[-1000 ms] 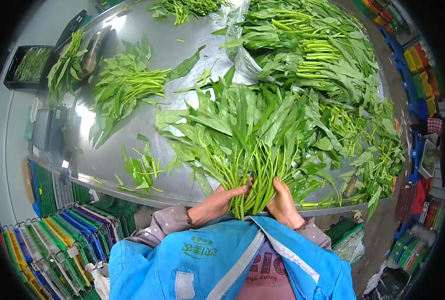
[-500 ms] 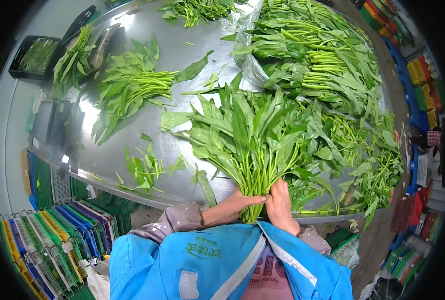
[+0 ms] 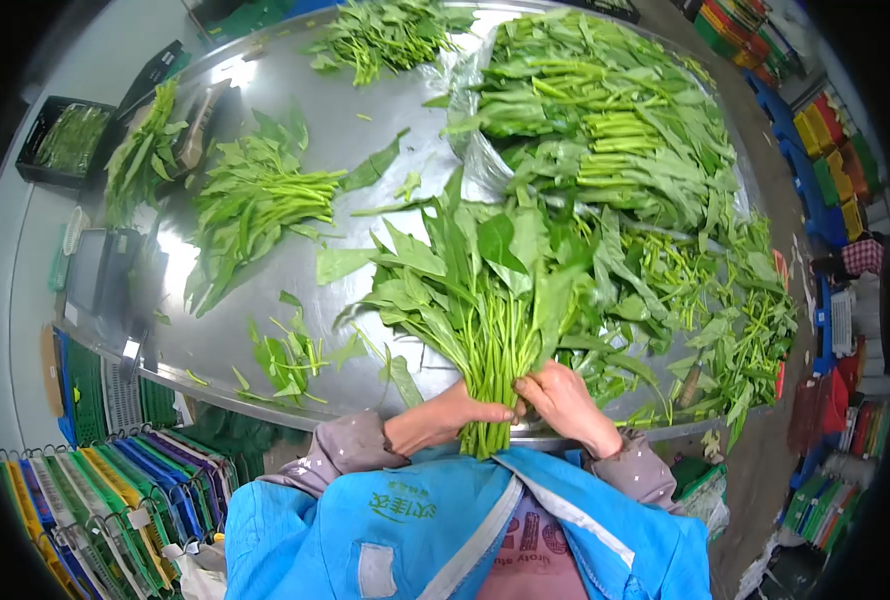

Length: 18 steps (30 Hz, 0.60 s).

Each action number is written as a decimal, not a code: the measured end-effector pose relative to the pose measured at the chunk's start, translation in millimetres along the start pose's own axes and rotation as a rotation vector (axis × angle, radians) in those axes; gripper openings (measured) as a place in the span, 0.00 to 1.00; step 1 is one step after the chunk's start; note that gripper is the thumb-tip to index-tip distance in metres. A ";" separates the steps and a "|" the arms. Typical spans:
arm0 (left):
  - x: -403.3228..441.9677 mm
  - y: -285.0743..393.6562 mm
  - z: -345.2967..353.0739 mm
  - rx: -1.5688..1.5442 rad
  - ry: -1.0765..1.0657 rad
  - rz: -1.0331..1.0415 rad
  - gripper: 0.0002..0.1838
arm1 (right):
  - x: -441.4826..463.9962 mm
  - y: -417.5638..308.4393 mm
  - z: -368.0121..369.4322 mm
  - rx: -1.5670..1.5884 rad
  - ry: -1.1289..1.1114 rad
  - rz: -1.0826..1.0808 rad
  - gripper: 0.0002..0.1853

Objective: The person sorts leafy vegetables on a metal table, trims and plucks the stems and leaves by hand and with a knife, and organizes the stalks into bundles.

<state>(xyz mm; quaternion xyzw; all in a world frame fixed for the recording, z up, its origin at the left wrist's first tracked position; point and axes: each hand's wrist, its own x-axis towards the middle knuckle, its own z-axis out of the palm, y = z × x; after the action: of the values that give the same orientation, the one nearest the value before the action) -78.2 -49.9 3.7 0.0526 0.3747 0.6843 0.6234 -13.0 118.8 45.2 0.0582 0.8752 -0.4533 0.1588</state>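
Note:
A leafy bunch of water spinach (image 3: 495,320) stands upright in front of my body, stems down and leaves fanning out over the table edge. My left hand (image 3: 449,416) is wrapped round its lower stems from the left, thumb across the front. On the right side my right hand (image 3: 563,402) is closed with fingers curled, pinching at the stems near the left thumb. The cut stem ends stick out below both hands. Behind the bunch, a large pile of water spinach (image 3: 615,120) lies partly on clear plastic.
The steel table (image 3: 275,270) carries one laid bunch (image 3: 265,205) at left, another bunch (image 3: 390,35) at the back and loose scraps (image 3: 287,355) near the front edge. A black crate (image 3: 65,140) stands far left. Coloured folded crates (image 3: 125,490) are stacked below left.
The bunch and my left hand have shifted slightly left. My right hand has turned from lying flat along the stems to curled fingers pinching at them.

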 end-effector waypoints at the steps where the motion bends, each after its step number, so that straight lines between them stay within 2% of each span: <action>1: -1.6 5.0 2.5 0.075 0.012 0.072 0.23 | 2.3 3.9 2.4 0.029 -0.001 -0.005 0.18; 4: -7.8 24.0 0.2 0.241 0.029 0.166 0.23 | 7.7 0.6 5.4 0.323 -0.010 -0.025 0.14; 5: -10.9 37.3 -0.6 0.353 0.022 0.256 0.22 | 8.7 1.5 10.2 0.373 0.048 -0.083 0.19; 6: -11.6 45.9 -10.7 0.369 0.031 0.274 0.22 | 13.0 22.0 28.3 0.557 0.158 -0.066 0.26; 8: -10.5 53.5 -51.4 1.431 0.326 0.538 0.22 | 18.4 30.9 10.3 0.830 0.410 -0.006 0.30; 10: -20.4 64.6 -115.2 1.849 0.514 0.877 0.21 | 14.3 24.0 -23.7 0.933 0.798 0.198 0.30; 12: -45.0 101.5 -105.4 2.252 0.934 0.568 0.17 | 7.0 55.1 -36.5 0.824 0.814 0.127 0.30; 13: -49.5 108.6 -110.8 2.260 0.915 0.557 0.17 | 1.6 55.3 -37.1 0.787 0.759 0.124 0.24; 14: -53.5 108.8 -115.0 2.356 0.974 0.601 0.15 | -1.7 57.7 -30.9 0.795 0.758 0.151 0.24; 16: -58.1 103.3 -122.7 2.454 1.014 0.644 0.13 | -2.1 62.1 -19.9 0.796 0.529 0.221 0.16; 17: -58.7 102.0 -128.4 2.455 1.011 0.700 0.14 | -0.5 59.9 -13.9 0.853 0.502 0.217 0.12; 18: -58.8 101.0 -134.0 2.459 1.006 0.754 0.14 | 0.9 59.9 -10.6 0.865 0.505 0.226 0.12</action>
<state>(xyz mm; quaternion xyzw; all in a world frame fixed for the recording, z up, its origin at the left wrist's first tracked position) -219.9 -156.5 -10.3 0.4108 0.8779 -0.0124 -0.2457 -1.6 162.2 4.2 0.3206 0.6067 -0.7258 -0.0484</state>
